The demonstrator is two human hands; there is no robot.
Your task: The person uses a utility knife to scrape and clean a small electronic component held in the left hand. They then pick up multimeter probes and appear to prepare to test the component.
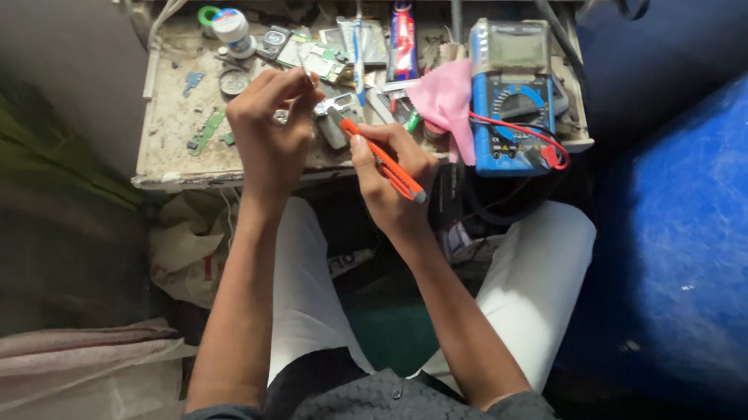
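My left hand (272, 124) pinches a small silver metal part (337, 109) between thumb and fingers, just above the dusty workbench (174, 131). My right hand (391, 172) grips an orange-handled screwdriver (387, 164). Its tip points up-left and meets the small part beside my left fingers. Both hands hover over the bench's front edge, close together.
A blue multimeter (513, 93) with red and black leads lies at the right of the bench, next to a pink cloth (446, 99). Small circuit boards, a round tin (230, 27), a tube and loose parts clutter the back. A blue barrel (739, 220) stands on the right.
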